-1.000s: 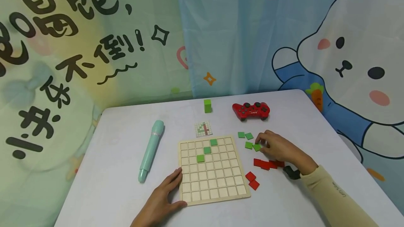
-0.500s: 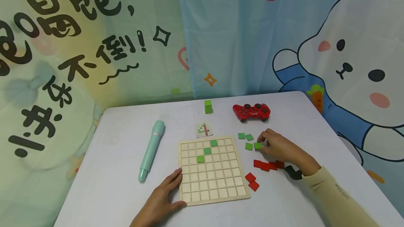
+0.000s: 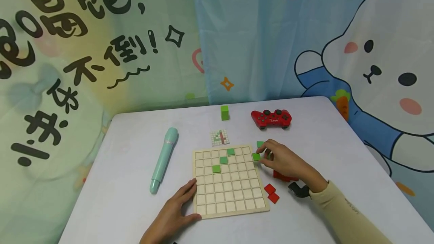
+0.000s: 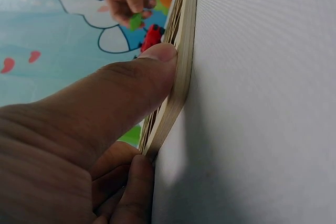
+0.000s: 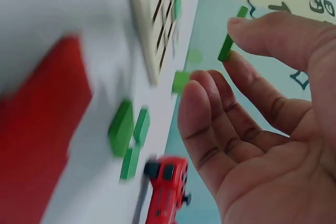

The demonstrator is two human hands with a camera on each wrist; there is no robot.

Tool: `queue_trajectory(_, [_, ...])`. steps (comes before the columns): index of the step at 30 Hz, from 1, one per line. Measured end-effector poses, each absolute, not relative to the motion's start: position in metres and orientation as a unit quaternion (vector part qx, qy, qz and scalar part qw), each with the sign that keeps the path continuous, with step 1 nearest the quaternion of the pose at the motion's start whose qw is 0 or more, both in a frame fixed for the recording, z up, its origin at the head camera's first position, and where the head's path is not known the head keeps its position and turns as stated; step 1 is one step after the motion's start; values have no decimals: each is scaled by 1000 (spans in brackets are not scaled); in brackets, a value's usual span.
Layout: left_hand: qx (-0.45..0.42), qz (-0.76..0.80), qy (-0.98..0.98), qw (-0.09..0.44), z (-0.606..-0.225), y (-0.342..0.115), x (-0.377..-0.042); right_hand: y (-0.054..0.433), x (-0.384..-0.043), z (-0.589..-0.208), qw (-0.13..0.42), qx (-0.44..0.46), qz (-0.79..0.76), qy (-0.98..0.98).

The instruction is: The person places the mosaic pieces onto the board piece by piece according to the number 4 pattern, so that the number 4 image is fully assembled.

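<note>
My right hand (image 3: pixel 285 160) pinches a small green square tile (image 3: pixel 256 157) between thumb and index finger, over the right edge of a wooden grid board (image 3: pixel 228 188). In the right wrist view that tile (image 5: pixel 232 34) is on edge, raised off the table, with the other fingers loosely bent. Three green tiles lie on the board in a diagonal, one of them a bright green tile (image 3: pixel 216 169). My left hand (image 3: pixel 174 208) rests at the board's lower left corner; the thumb (image 4: pixel 149 69) presses the near edge and the fingers touch the left edge.
Loose green tiles (image 5: pixel 122 127) and red tiles (image 3: pixel 269 189) lie right of the board, partly hidden by my right hand. Behind the board are a small pattern card (image 3: pixel 219 138), a green block (image 3: pixel 225 113) and a red game controller (image 3: pixel 271 118). A mint microphone-shaped stick (image 3: pixel 164 160) lies left.
My right hand has picked up a green tile from the loose group and carried it left to the board's right edge. My left hand stays at the corner.
</note>
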State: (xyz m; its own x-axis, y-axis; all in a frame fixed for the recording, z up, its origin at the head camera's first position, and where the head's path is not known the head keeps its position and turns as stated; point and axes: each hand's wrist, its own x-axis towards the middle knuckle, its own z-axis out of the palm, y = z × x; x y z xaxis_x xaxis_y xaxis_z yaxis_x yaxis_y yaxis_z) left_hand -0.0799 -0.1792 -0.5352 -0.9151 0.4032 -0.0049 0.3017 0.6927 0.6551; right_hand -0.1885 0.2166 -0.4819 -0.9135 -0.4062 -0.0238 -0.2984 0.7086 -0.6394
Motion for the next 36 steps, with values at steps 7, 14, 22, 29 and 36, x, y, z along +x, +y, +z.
queue_trajectory(7, [188,345,916,78,-536,-181,-81,183,-187,-485,96,-203,-375,899])
queue_trajectory(14, [187,350,914,82,-537,-182,-79,139,-179,-493,88,-246,-362,895])
queue_trajectory(22, [188,350,915,77,-536,-182,-80,90,-165,-498,56,-286,-308,905])
queue_trajectory(29, [181,351,915,87,-534,-181,-81,67,-165,-495,38,-305,-262,915])
queue_trajectory(36, [180,354,913,89,-535,-180,-81,63,-168,-494,49,-323,-235,915])
